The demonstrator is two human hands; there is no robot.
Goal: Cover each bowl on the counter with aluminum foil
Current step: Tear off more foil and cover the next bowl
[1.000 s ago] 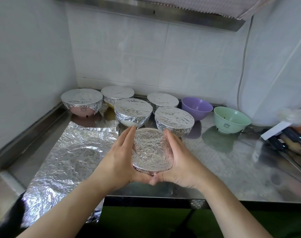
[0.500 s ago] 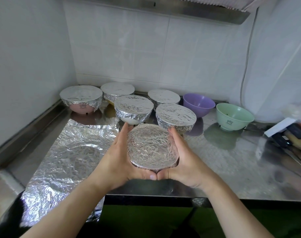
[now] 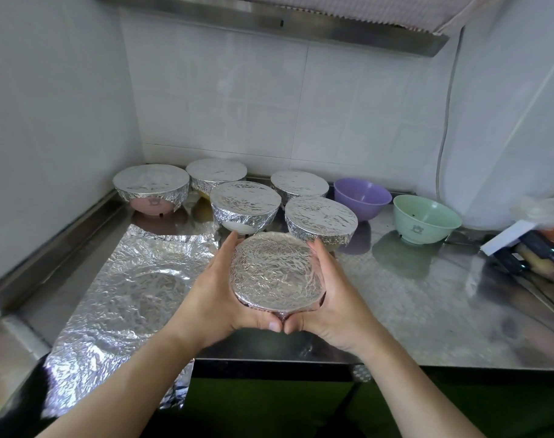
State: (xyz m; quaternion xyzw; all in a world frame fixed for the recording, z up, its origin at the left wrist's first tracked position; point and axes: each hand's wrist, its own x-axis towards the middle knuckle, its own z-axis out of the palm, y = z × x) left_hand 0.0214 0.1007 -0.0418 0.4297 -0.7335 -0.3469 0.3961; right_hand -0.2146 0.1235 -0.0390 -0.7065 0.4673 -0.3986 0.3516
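Fingers (image 3: 228,248) of the left hand (image 3: 218,295) and right hand (image 3: 335,298) were curled around the round foil-covered bowl (image 3: 277,275), held just before the other foil-covered bowls (image 3: 321,221); overtight squeezing could tear its thin crinkled foil.

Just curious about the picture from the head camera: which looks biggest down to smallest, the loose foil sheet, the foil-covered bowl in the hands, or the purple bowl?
1. Loose foil sheet, plainly the largest.
2. Foil-covered bowl held by the left hand and right hand.
3. Purple bowl.
The held bowl is nearer the camera, so the two bowls may truly match.
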